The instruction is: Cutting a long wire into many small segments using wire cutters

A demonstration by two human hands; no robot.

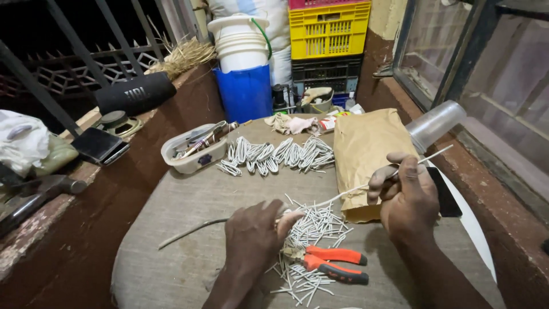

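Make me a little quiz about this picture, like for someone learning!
1. True or false: the pliers are in the right hand.
2. What colour are the pliers' handles?
3. Where do the coiled wire bundles lie: A) beside the left hand, B) farther back, near the plastic tub?

Key: 1. False, they lie on the table among cut wire pieces. 2. Orange and black. 3. B.
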